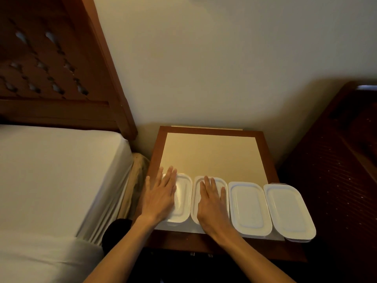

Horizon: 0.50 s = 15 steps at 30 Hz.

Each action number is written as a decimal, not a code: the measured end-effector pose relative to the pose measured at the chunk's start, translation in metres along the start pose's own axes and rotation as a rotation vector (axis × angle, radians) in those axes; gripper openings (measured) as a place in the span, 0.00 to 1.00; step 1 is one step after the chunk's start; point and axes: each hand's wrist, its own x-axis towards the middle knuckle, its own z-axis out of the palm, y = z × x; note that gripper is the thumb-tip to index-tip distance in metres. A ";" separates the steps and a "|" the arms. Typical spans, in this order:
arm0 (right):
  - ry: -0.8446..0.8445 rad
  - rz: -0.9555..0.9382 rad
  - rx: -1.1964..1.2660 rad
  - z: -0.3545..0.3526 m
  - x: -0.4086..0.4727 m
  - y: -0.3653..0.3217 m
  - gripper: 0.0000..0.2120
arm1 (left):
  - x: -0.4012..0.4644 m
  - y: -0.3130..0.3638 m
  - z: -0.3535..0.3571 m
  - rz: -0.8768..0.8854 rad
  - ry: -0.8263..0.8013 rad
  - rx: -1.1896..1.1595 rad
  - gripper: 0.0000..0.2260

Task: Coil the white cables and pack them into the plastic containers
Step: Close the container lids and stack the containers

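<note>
Several white lidded plastic containers stand in a row along the front of a small wooden bedside table. My left hand lies flat, fingers straight, on the lid of the leftmost container. My right hand lies flat on the lid of the second container. To the right stand the third container and the fourth container, which overhangs the table's right edge. All lids are on. No white cable is in view.
A bed with a white sheet and a carved wooden headboard lies to the left. A pale wall stands behind the table. Dark furniture fills the right side.
</note>
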 end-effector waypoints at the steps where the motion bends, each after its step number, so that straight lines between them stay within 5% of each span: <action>1: -0.005 -0.002 -0.004 0.002 0.000 0.000 0.28 | 0.001 -0.002 0.003 0.013 -0.015 -0.016 0.31; 11: -0.008 -0.037 0.069 -0.004 0.000 0.005 0.26 | 0.001 -0.002 -0.001 0.005 -0.053 -0.053 0.32; 15: -0.156 -0.131 0.022 -0.015 -0.023 0.008 0.39 | 0.001 -0.010 -0.002 0.062 -0.064 -0.273 0.31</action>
